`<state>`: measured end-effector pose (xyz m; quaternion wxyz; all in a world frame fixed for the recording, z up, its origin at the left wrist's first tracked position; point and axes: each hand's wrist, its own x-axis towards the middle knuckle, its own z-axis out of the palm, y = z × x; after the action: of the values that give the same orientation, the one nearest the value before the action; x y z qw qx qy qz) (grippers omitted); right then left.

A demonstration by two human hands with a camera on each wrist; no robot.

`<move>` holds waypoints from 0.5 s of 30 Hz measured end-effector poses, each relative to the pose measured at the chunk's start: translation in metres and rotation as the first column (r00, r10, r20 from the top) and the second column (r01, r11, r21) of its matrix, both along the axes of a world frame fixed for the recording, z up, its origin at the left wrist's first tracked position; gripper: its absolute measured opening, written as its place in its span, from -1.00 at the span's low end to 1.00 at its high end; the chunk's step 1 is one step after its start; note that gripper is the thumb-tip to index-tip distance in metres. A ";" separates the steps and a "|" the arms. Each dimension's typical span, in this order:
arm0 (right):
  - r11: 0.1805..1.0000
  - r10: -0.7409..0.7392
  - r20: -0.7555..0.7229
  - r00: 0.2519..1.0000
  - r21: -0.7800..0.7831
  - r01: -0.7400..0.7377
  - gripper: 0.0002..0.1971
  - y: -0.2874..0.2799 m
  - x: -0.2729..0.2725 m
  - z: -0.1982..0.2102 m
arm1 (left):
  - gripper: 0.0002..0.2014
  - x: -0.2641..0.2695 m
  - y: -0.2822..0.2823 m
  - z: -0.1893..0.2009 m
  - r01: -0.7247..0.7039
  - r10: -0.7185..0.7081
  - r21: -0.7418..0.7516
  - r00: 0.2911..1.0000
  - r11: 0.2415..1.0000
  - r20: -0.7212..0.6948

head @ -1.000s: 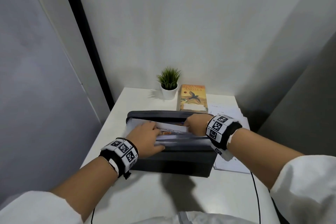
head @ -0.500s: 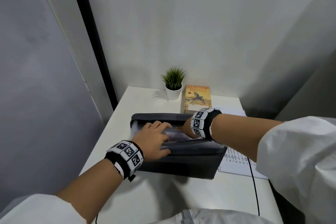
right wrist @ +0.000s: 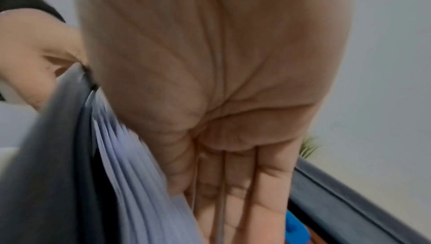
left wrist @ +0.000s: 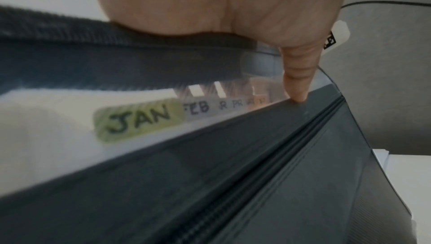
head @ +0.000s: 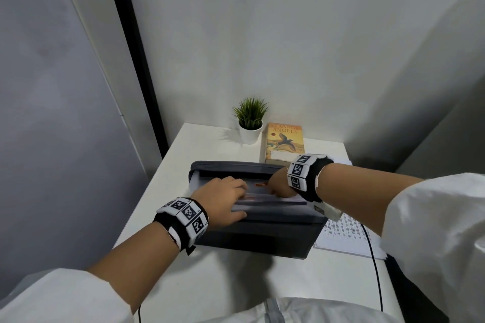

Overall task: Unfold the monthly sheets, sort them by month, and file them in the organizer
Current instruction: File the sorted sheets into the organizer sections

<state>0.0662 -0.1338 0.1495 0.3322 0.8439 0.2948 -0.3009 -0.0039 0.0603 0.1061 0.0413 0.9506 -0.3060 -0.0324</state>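
Observation:
The grey accordion organizer [head: 262,233] stands open on the white table [head: 236,283]. My left hand [head: 231,196] grips its front dividers, fingers curled over their top edges and thumb [left wrist: 296,82] pressed on the front wall. In the left wrist view the tabs read JAN [left wrist: 137,120] and FEB [left wrist: 198,108]. My right hand [head: 278,186] reaches down into a pocket farther back, its straight fingers [right wrist: 235,192] slid between pale blue dividers [right wrist: 140,183]. A stack of printed monthly sheets [head: 343,233] lies flat to the organizer's right. Any sheet inside the pocket is hidden.
A book [head: 284,144] and a small potted plant [head: 250,123] stand behind the organizer near the wall. A black cable [head: 374,270] runs along the table's right side. Walls close in on the left, back and right.
The white sheet that stuck out of the organizer has sunk out of sight. My right wrist has swung up and left, fingers deeper in the pocket. My left hand stays on the front dividers.

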 end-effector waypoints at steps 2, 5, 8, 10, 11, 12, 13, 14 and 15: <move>0.996 -0.089 -0.011 0.996 0.013 0.089 -0.68 -0.017 -0.001 0.000 | -0.52 -0.001 0.000 0.001 0.021 -0.021 0.002 1.000 1.000 -0.007; 0.975 -0.190 -0.014 0.982 0.113 0.191 -0.65 -0.034 -0.009 0.011 | -0.51 -0.001 -0.001 0.004 -0.009 0.010 0.005 0.997 1.000 -0.076; 0.925 -0.257 -0.102 0.961 0.261 0.275 -0.67 -0.043 -0.013 0.009 | -0.50 0.001 -0.004 0.006 -0.091 0.091 0.009 0.981 0.996 -0.169; 0.863 -0.271 -0.132 0.953 0.405 0.302 -0.65 -0.048 -0.020 0.008 | -0.47 0.002 -0.007 0.007 -0.130 0.134 0.032 0.967 0.991 -0.215; 0.826 -0.287 -0.133 0.949 0.467 0.316 -0.64 -0.053 -0.023 0.006 | -0.45 0.002 -0.007 0.007 -0.144 0.150 0.043 0.962 0.989 -0.229; 0.790 -0.304 -0.122 0.945 0.522 0.322 -0.62 -0.056 -0.025 0.004 | -0.44 0.002 -0.008 0.007 -0.154 0.161 0.049 0.959 0.987 -0.232; 0.760 -0.328 -0.113 0.938 0.558 0.333 -0.60 -0.060 -0.026 0.001 | -0.42 0.003 -0.008 0.007 -0.158 0.165 0.050 0.960 0.986 -0.226; 0.731 -0.347 -0.113 0.931 0.590 0.344 -0.58 -0.062 -0.028 -0.002 | -0.40 0.004 -0.008 0.007 -0.156 0.162 0.046 0.964 0.987 -0.213; 0.705 -0.356 -0.115 0.927 0.618 0.348 -0.57 -0.065 -0.028 -0.006 | -0.39 0.005 -0.007 0.007 -0.149 0.154 0.041 0.968 0.988 -0.196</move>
<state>0.0385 -0.1986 0.1439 -0.0302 0.9481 0.2095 -0.2373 0.0009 0.0528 0.1133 0.0617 0.9636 -0.2264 -0.1280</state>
